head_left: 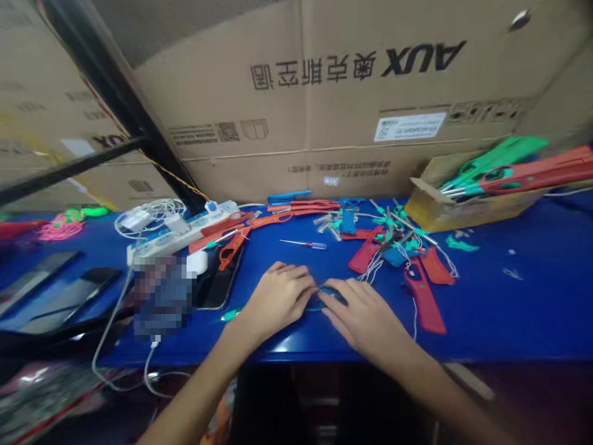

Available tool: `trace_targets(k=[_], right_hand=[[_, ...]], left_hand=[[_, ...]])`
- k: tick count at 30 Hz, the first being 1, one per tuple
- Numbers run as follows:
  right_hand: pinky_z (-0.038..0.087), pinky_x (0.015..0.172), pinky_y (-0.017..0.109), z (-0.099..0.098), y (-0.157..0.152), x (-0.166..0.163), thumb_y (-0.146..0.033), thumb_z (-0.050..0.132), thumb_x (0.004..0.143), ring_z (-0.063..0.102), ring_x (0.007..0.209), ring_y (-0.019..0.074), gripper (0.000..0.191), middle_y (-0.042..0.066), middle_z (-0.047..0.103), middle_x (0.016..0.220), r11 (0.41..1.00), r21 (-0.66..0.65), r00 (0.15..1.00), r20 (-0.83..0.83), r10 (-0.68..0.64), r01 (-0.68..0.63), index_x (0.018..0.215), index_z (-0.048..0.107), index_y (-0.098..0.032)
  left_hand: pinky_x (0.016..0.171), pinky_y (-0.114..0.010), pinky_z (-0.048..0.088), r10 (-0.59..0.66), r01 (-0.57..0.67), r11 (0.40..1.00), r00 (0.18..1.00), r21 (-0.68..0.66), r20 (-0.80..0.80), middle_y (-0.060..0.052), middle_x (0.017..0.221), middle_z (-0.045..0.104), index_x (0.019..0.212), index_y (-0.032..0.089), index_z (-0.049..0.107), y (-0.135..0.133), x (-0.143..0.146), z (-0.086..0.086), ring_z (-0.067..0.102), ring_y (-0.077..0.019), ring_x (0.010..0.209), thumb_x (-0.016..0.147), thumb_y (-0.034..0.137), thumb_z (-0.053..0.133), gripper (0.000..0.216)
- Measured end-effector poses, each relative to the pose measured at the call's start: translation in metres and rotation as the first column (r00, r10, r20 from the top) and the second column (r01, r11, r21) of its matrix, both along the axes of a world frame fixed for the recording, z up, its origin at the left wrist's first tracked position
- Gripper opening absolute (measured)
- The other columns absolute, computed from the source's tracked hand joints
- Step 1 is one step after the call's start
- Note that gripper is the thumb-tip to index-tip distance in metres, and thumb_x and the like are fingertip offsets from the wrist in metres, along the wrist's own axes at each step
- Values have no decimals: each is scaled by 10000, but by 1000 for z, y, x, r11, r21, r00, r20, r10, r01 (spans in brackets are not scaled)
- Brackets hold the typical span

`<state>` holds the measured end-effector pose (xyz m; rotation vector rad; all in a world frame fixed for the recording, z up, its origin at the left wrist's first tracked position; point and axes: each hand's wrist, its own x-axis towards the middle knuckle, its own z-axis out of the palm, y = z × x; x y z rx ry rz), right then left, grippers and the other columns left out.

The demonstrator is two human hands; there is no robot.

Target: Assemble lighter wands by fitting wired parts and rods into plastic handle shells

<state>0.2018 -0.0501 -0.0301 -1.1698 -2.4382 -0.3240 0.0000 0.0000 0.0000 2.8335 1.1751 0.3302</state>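
Observation:
At the front middle of the blue table, my left hand (pixel 283 298) and my right hand (pixel 359 309) meet with fingers bent around a blue plastic piece (pixel 315 303). Both hands' fingertips press on it, and they cover most of it, so its full shape is hidden. Just beyond them lies a small screwdriver (pixel 303 245) with a clear purplish handle. To the right of my right hand is a red lighter casing (pixel 425 300). Behind it is a jumble of long-neck lighter parts (pixel 393 232): red and blue shells, metal tubes, teal pieces and white wires.
Orange lighter shells (pixel 275 217) lie at the back, beside a white power strip (pixel 183 232) with cables. Several phones (pixel 220 278) are on the left. An open carton (pixel 467 213) of green and red lighters stands back right. Large cardboard boxes (pixel 343 123) wall off the rear.

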Motion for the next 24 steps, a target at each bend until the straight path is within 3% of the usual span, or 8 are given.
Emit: trace_targets(k=[10,17,20,24], right_hand=[[473,820,410,1,-1,1,-286,602,950,602,971,262,243,94,680,1187,1000,-24,1000,-5,-17,17,1151,669,-166],[489,850,431,0,-1,3,-295,607,946,605,1010,281,255,125,667,1170,997,-69,995,-94,-31,25,1150,663,-151],[487,887,438,0,-1,4,-301,583,963,596,1054,285,258,134,656,1185,994,-108,992,-120,-25,12,1159,665,-154],[478,920,461,5,5,7,-327,569,974,577,1084,297,270,140,644,1174,988,-154,991,-130,-40,20,1156,675,-157]], left_hand=[[827,-358,382,-2,2,1000,1000,-2,-12,3,945,691,951,207,663,-2,3,7,651,-184,881,1017,260,509,176],[811,-335,408,92,-77,987,990,-141,105,1,987,701,988,215,668,-5,4,6,654,-173,888,1036,305,475,218],[785,-311,430,92,-63,974,988,-216,125,-8,1014,719,1026,232,676,7,0,14,671,-177,909,1060,343,403,297],[737,-285,452,57,-29,971,992,-235,113,-22,994,741,1070,239,688,49,-1,38,686,-198,911,1040,409,429,311]])
